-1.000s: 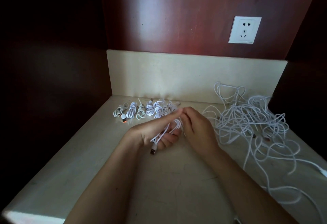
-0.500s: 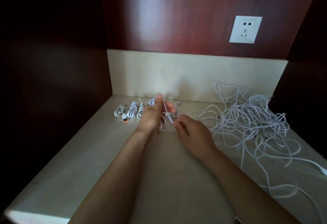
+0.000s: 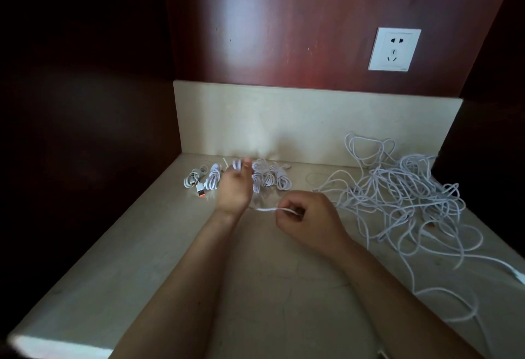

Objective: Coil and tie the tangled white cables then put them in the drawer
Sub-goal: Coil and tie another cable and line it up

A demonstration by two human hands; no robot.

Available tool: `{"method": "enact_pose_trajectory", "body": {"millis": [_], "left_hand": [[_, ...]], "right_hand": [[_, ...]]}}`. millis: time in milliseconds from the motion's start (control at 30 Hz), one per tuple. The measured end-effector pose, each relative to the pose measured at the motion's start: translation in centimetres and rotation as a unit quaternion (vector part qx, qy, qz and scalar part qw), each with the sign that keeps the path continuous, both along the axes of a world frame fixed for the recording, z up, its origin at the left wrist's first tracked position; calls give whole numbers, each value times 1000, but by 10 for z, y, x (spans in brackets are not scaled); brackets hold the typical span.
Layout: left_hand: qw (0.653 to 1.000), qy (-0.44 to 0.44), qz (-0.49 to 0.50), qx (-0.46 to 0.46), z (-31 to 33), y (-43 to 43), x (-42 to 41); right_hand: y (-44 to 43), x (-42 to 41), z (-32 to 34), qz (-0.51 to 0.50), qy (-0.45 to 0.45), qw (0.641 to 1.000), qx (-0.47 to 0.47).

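hands (image 3: 234, 191) (image 3: 309, 221) 2 | coiled cables (image 3: 213, 181) about 6 | tangle (image 3: 397, 188) 1 | socket (image 3: 394, 49) 1

No legible text anywhere.

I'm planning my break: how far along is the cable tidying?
Done: several coiled bundles lined up at the back. In hand: left hand holds a coil while right hand pinches its tail taut. Left: the big tangled pile, and no drawer is in view.

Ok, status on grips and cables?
Left grip holds coil beside tied bundles; right grip pinches its tail; tangled pile lies right; no drawer in view.
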State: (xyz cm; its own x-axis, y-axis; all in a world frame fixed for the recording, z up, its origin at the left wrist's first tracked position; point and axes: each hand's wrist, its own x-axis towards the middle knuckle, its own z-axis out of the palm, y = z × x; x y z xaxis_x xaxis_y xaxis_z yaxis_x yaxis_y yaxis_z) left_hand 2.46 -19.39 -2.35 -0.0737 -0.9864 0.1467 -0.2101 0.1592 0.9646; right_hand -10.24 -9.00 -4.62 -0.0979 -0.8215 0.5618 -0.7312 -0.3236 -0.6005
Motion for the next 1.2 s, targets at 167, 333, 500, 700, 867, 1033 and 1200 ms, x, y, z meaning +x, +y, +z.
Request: {"method": "enact_pose_trajectory", "body": {"millis": [167,333,500,700,867,1033,1200], "left_hand": [[982,-28,-175,61,-4,8,2],[928,-7,-298,223,5,18,-3],[883,-44,-378,276,3,28,-9],[861,-66,-427,269,8,34,-6],[883,-58,-422,197,8,40,-5],[953,3,-285,102,14,39,-8],[986,95,-130,44,4,23,-9]], "right_hand": [[-2,-3,8,16,-91,995,-37],[-4,-10,13,-7,-115,990,-86],[-8,-22,11,-76,-115,984,-109],[-8,-22,7,-102,-74,989,-78],[-8,-22,4,-83,-69,992,-69],[-7,-22,3,-86,-60,994,-41],[-10,-18,-4,-79,15,997,2]]}}
